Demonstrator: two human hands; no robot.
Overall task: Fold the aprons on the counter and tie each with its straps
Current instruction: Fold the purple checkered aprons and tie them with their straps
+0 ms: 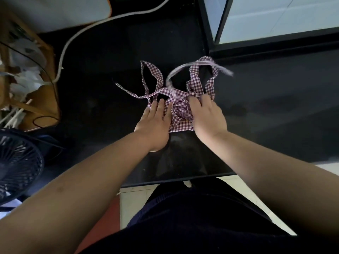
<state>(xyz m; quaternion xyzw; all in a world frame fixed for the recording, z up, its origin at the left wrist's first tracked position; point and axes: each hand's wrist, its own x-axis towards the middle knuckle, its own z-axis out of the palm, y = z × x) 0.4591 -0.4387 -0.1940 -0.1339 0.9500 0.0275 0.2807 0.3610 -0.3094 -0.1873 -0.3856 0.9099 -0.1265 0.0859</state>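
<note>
Apron (180, 111) fabric is thin checked cloth: light, limp, not fragile, and we judge it prone to springing open once released. It lies as a small folded bundle on the dark counter (102, 92), with its straps (210, 87) fanned out beyond it; one strap (183, 68) loops, blurred, above the surface. Our left hand (154, 123) presses the bundle's left side with straight, flat fingers. Our right hand (209, 116) curls its fingers into the cloth at the right strap bases. We take hold of straps near their roots, keeping the fold pinned.
</note>
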